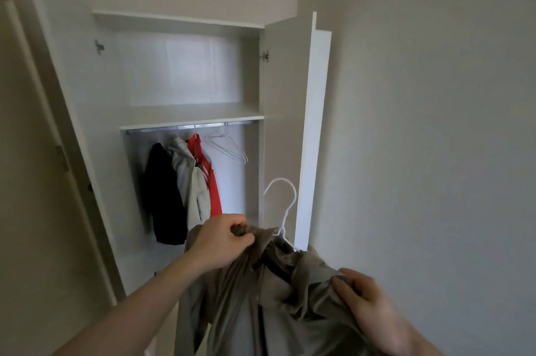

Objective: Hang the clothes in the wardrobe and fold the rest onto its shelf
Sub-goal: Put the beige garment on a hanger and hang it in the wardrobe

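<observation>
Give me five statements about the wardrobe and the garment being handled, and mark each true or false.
1. Both hands grip the khaki garment. True: left hand, right hand.
2. A white hanger sits in the garment, hook up. True.
3. The wardrobe doors are closed. False: both stand open.
4. The shelf above the rail holds folded clothes. False: nothing shows on it.
5. A red garment hangs on the rail. True.
</observation>
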Demonstrator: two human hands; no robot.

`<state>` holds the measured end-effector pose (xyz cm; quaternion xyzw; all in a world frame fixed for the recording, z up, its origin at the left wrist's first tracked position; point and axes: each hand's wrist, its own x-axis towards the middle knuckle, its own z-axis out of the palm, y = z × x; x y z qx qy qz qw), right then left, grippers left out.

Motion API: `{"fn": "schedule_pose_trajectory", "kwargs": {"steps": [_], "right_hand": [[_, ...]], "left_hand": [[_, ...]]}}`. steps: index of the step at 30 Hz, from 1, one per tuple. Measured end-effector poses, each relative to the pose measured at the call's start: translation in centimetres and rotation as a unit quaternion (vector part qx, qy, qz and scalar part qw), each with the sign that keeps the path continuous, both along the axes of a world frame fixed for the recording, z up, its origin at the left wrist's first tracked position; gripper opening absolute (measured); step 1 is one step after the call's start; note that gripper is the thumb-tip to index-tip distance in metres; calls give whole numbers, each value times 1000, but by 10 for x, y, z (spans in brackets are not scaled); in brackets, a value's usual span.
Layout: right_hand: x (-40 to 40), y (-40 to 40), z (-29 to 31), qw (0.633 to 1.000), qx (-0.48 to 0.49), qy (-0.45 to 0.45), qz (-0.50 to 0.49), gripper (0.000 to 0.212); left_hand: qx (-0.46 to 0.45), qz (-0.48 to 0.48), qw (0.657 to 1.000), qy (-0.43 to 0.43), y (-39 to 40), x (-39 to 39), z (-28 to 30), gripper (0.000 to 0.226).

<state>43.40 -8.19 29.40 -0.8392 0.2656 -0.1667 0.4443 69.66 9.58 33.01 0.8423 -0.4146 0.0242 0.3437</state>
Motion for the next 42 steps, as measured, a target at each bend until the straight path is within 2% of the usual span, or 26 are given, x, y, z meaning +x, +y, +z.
{"fn": "schedule_pose_trajectory", "kwargs": {"steps": [4, 8, 14, 20, 27, 33, 37, 42], "right_hand": [[56, -32, 2, 1000, 23, -8, 6, 34], [99, -84, -1, 998, 55, -23, -21, 35], [162, -154, 0, 998, 54, -19, -13, 28], [245, -183, 5, 997, 62, -26, 35, 29], [349, -209, 0, 996, 79, -34, 29, 29], [451, -226, -8, 995, 91, -24, 10, 29], [516, -237, -7, 996, 87, -37, -7, 23], [588, -243, -17, 996, 82, -35, -18, 28]], "left_hand": [[32, -10, 999, 14, -32, 50, 5, 24], [22, -18, 999, 14, -80, 94, 9, 15], [24, 1, 1000, 10, -127, 148, 16, 45], [54, 55, 997, 8, -121, 211, 26, 44], [89, 138, 986, 3, -99, 317, 40, 48], [84, 160, 983, -38, -91, 419, 54, 48], [83, 165, 982, -33, -92, 486, 63, 51], [85, 157, 983, -42, -106, 557, 68, 52]]}}
